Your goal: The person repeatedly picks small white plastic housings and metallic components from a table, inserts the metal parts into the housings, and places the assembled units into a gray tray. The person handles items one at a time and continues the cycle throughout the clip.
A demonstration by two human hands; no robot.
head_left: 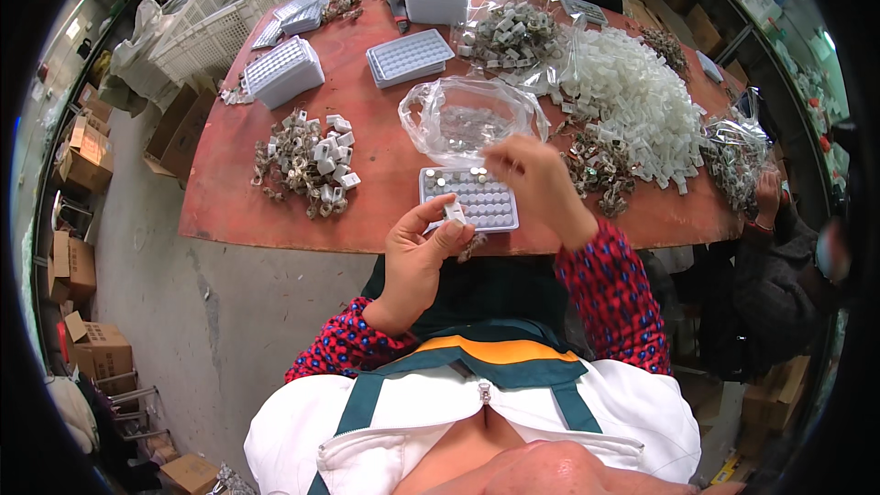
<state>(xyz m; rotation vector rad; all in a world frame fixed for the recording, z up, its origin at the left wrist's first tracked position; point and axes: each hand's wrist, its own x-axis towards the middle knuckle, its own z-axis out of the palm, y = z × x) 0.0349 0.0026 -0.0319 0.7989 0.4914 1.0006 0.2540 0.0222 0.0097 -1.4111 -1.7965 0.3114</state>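
Observation:
My left hand (417, 252) pinches a small white plastic housing (455, 212) between thumb and fingertips, over the near left part of a white tray (515, 217) with rows of round pockets. Several small pale discs (441, 182) lie along the tray's far side. My right hand (541, 181) hovers over the tray's far right corner with its fingers curled together; what they hold, if anything, is hidden. Just beyond the tray lies an open clear plastic bag (469, 128) with small things in it. A small brownish piece (472, 246) hangs by the table edge below my left hand.
On the red table (367, 147) sit a pile of white housings with brownish strips (312, 165) at left, a large heap of white plastic pieces (628, 96) at right, and stacked trays (284, 71). Other people's hands (768, 192) work at the right and far edges.

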